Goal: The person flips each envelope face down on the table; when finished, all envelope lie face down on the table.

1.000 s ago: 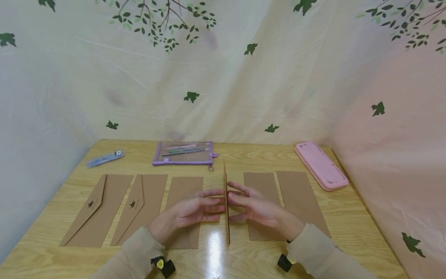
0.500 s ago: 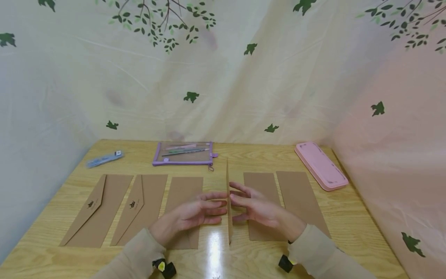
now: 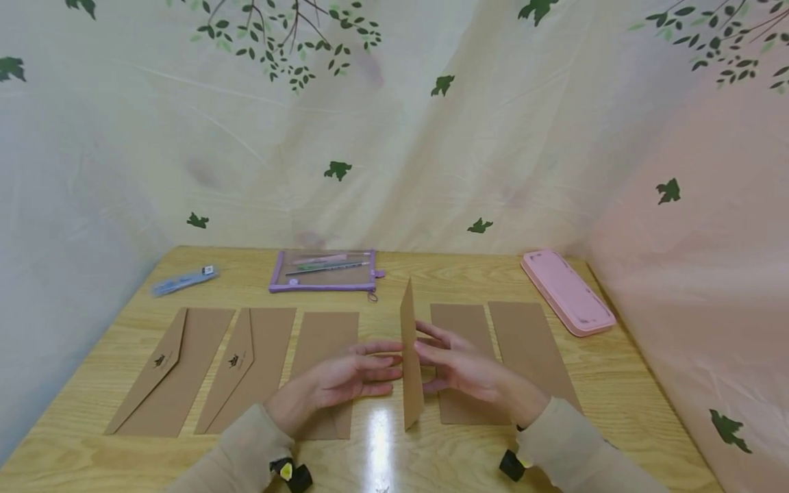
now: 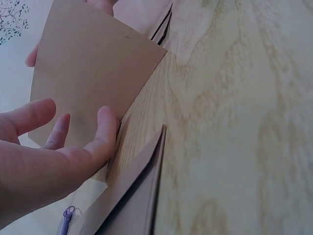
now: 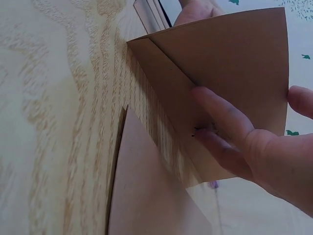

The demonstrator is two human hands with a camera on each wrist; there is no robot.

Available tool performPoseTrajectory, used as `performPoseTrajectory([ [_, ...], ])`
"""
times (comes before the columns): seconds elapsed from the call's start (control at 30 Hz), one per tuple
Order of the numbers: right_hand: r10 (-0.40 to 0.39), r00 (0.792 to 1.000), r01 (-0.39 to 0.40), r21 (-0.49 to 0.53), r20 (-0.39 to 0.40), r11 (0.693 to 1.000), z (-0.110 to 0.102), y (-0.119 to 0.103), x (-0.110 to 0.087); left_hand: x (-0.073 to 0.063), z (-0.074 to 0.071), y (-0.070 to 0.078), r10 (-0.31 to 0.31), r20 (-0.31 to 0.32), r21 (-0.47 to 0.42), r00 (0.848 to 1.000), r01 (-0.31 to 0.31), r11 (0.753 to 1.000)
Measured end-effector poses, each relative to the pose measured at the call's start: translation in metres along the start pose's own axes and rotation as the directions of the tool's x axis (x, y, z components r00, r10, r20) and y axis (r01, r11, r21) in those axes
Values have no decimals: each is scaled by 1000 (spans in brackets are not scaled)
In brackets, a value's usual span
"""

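In the head view a brown paper envelope (image 3: 411, 363) stands on its long edge between the two hands, its top leaning slightly right. The left hand (image 3: 351, 373) is at its left face with loosely extended fingers; in the left wrist view fingers (image 4: 103, 129) lie against or close to that face. My right hand (image 3: 462, 366) is on the other side. In the right wrist view its fingers (image 5: 222, 112) touch the envelope's flap side, over a small dark print. The right thumb (image 5: 301, 100) meets the top edge.
Two envelopes with flaps showing (image 3: 172, 370) (image 3: 259, 363) and a plain one (image 3: 329, 335) lie left; two more plain ones (image 3: 459, 329) (image 3: 530, 349) lie right. Behind are a blue packet (image 3: 185, 281), a purple-edged zip pouch (image 3: 327, 271) holding pens and a pink case (image 3: 567, 291).
The standing envelope has shifted slightly right and turned, so more of its left face shows. Both hands have moved a little to the right.
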State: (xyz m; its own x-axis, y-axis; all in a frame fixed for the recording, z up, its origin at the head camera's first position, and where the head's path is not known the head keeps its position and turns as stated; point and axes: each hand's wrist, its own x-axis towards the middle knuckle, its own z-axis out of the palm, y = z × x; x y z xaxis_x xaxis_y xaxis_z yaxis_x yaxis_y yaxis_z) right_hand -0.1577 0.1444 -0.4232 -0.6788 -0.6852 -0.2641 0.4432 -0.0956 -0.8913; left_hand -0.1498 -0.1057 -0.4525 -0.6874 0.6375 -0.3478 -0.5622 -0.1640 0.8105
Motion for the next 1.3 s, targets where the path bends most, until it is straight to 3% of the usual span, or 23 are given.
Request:
performPoseTrajectory([
  [0.43,-1,1000,1,-13,-6,1000,-4,0,-5,-3,-2,3,6,6,12,1000,-6,1000],
  [1.3,-11,998,11,1,59,1000,-10,4,-7,-12,-16,6,32,-12,0,999,-32,999],
])
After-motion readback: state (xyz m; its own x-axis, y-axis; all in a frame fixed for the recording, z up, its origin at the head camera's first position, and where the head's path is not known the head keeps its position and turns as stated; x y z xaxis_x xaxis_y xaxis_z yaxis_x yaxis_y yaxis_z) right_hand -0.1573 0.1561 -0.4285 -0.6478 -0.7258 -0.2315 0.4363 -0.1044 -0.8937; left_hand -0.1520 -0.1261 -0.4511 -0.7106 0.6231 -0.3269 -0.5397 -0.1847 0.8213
